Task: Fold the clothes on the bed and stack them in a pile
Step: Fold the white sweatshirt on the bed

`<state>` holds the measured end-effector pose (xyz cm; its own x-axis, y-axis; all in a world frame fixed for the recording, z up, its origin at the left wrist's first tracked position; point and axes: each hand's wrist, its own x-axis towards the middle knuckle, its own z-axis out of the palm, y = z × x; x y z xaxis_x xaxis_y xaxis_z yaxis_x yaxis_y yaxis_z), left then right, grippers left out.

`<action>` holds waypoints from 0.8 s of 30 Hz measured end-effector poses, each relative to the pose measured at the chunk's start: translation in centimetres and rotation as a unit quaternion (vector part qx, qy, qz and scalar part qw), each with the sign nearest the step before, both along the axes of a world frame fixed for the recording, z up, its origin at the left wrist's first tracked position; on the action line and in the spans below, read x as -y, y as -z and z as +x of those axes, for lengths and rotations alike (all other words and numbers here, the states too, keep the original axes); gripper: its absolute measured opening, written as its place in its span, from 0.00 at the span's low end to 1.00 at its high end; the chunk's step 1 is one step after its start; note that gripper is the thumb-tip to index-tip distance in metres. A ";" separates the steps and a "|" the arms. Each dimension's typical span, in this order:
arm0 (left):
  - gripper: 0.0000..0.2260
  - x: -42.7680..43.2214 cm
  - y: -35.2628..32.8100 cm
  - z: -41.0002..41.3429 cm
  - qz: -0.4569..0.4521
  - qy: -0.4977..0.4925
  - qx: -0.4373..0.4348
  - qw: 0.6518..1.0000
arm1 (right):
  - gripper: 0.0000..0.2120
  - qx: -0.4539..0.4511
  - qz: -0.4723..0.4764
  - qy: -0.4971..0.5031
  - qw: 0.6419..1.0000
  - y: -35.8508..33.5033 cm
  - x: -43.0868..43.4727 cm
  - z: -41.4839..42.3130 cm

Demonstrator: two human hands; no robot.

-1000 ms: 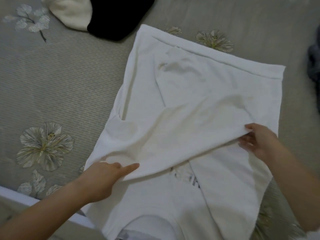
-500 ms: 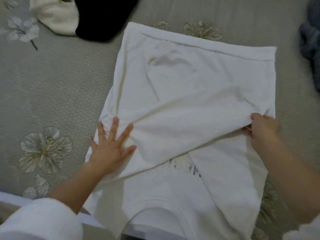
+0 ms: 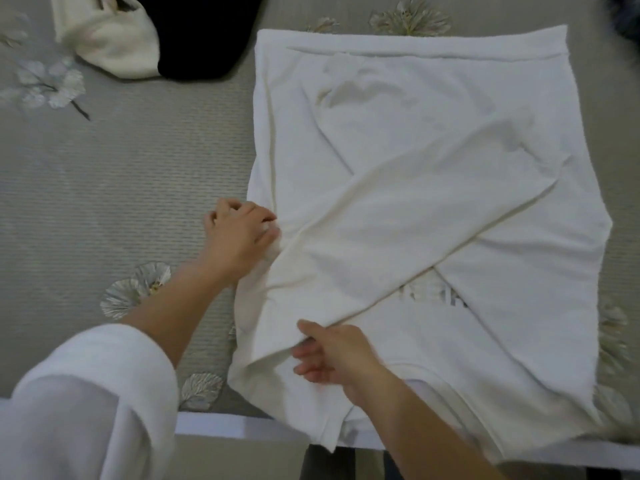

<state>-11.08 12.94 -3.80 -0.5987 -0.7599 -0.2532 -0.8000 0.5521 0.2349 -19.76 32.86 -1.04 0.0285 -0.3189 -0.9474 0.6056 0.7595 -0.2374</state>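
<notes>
Two bare hands at work on a white sweatshirt [image 3: 433, 161], seen from the head camera. Spread flat on a grey bed cover [image 3: 121, 174] with pale flower prints, hem at the far side, collar at the near edge, slightly overhanging the white bed rim [image 3: 242, 426]. Both sleeves folded across the chest, crossing just above a grey printed logo [image 3: 429, 294]. At the sweatshirt's left edge, the left hand [image 3: 240, 233], fingers curled, thumb touching the cloth; impossible to tell from this angle any fabric caught inside the curl. Near the collar, the right hand [image 3: 332, 356], pinching the end of the upper sleeve, thumb on top and fingers beneath. White cuff [image 3: 90, 393] on the left forearm. Lying together at the far left, well apart from the sweatshirt: a cream garment [image 3: 110, 43] touching a black garment [image 3: 201, 32]. Blurred dark cloth [image 3: 627, 19] in the far right corner.
</notes>
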 end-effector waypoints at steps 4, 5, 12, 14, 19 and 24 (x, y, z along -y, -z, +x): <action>0.10 3.6 -1.0 0.6 0.073 -0.037 -0.040 0.996 | 0.09 0.004 -0.028 0.030 0.999 0.2 0.8 3.0; 0.09 4.4 -1.1 1.3 0.102 -0.077 -0.069 0.989 | 0.09 0.009 -0.034 0.008 0.999 0.1 0.8 3.5; 0.17 0.9 -0.5 4.3 0.004 -0.182 -0.085 0.980 | 0.09 -0.073 -0.058 -0.110 0.990 0.8 0.5 4.7; 0.21 -2.4 -0.9 4.4 -0.046 -0.135 -0.142 0.980 | 0.07 -0.068 -0.076 -0.123 0.987 0.7 -0.4 4.6; 0.28 -10.4 -1.0 7.5 0.057 -0.191 -0.185 0.962 | 0.11 -0.090 -0.077 -0.057 0.991 0.4 -1.3 4.5; 0.23 -13.0 -1.4 10.3 0.183 -0.236 -0.197 0.934 | 0.12 -0.146 -0.022 0.175 0.973 0.9 0.4 1.8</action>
<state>-0.79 25.98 -2.39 -0.3197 -0.8686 -0.3786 -0.7454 -0.0162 0.6665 -17.94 32.47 -1.95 -0.3582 -0.3003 -0.8840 0.7270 0.5044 -0.4659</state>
